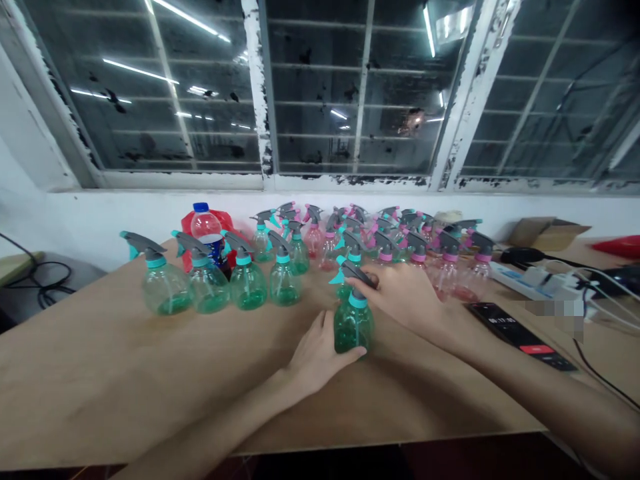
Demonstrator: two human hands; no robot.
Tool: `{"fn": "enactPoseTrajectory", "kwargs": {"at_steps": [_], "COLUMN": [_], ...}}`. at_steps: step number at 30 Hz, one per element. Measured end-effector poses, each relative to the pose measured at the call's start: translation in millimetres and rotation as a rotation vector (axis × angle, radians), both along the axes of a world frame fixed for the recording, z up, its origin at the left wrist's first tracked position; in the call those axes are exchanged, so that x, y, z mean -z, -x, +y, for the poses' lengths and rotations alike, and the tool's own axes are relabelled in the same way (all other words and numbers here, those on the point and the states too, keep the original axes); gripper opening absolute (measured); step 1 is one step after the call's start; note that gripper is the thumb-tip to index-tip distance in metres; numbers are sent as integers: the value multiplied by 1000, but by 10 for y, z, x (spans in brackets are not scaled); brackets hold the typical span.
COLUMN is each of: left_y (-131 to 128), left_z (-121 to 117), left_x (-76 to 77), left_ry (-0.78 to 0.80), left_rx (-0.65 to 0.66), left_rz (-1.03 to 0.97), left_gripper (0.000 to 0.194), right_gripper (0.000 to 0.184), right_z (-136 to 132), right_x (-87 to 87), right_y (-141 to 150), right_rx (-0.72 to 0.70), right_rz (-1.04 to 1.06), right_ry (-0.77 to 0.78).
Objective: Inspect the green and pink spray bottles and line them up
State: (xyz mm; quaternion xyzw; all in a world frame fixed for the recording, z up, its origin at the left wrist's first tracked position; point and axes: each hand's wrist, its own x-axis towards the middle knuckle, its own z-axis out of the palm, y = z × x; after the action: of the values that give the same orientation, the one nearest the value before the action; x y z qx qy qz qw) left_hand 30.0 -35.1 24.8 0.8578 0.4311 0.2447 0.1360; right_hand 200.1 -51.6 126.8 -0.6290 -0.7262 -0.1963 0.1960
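Observation:
A green spray bottle (354, 327) with a teal collar and grey spray head is between my hands, near the middle of the table. My left hand (315, 357) wraps round the bottle's lower body, thumb across its front. At the top, my right hand (400, 293) grips the grey spray head, its fingers partly hidden behind the head. Left of them stands a row of green spray bottles (249, 283) with teal triggers. Behind my right hand are several pink spray bottles (465, 273) with pink collars.
A phone (520, 337) lies right of my right forearm, near a white power strip (530, 280) with cables. A blue-capped bottle (203, 223) and red plastic bag (233, 227) stand behind the left row. An open cardboard box (547, 233) sits at the back right.

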Motion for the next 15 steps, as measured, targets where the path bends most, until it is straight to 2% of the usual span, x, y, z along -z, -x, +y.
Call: {"fn": "enactPoseTrajectory", "kwargs": {"at_steps": [2,4,7,11,15], "left_y": [-69,-125,-212,-339,-389], "left_z": [-16,-22,-10,24,67], "left_x": [22,37,58,90,118], "left_ry": [12,11,-8,-49,-64], "left_rx": [25,60,122,184,225], "left_rz": [-23,-40,-55,-46,14], "left_gripper": [64,64,69,80,82], "right_gripper": [46,47,56,64,48], "right_z": [-42,-79,-108,-42,84], "right_x": [14,70,252,535,626], "right_y": [-145,-309,-515,-600,-515], "right_rx": [-82,-230,-393,-426,-454], "right_rz": [64,203,436,703,995], "right_ry": [52,130,200,164,150]}}
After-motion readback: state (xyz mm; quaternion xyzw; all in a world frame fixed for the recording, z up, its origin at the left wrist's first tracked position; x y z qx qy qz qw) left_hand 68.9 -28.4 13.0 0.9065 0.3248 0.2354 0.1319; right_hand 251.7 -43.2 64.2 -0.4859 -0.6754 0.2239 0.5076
